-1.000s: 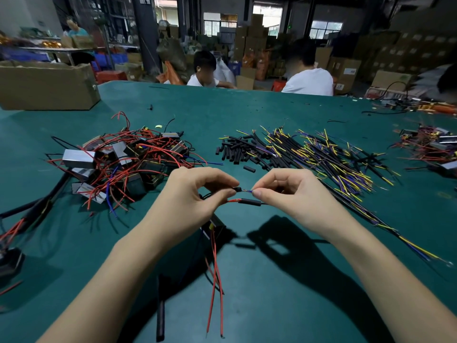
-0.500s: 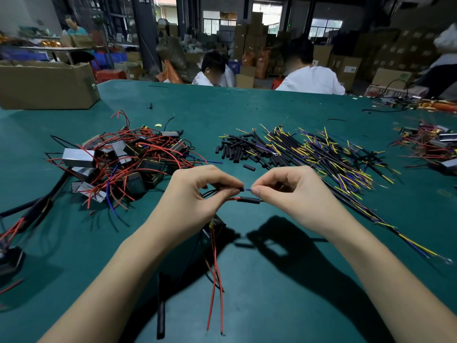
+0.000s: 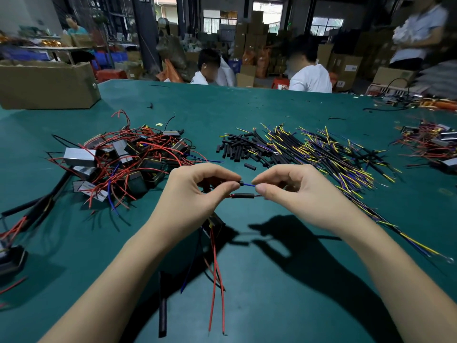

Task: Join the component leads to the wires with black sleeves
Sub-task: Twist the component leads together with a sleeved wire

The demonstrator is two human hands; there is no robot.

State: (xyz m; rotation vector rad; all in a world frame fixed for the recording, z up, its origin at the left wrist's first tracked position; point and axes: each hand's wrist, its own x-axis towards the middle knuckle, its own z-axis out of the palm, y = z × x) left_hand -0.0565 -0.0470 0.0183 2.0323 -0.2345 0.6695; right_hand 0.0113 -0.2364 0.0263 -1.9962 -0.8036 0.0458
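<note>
My left hand (image 3: 195,196) pinches a short black sleeve (image 3: 240,183) with a blue wire (image 3: 248,185) coming out of it. My right hand (image 3: 294,194) pinches the other end of that blue wire. Just below, a second black sleeve (image 3: 243,195) covers a red lead between both hands. A small black component (image 3: 214,225) hangs under my left hand, with red leads (image 3: 216,280) trailing toward me over the green table (image 3: 284,293).
A tangle of components with red leads (image 3: 123,164) lies at the left. Loose black sleeves (image 3: 233,149) and a heap of yellow and blue wires in black sleeving (image 3: 321,154) lie at the right. A cardboard box (image 3: 47,85) stands far left. People sit beyond the table.
The hands have drawn slightly apart, showing more of the blue wire between them. The view has shifted a little; a standing person has come into view at the far right.
</note>
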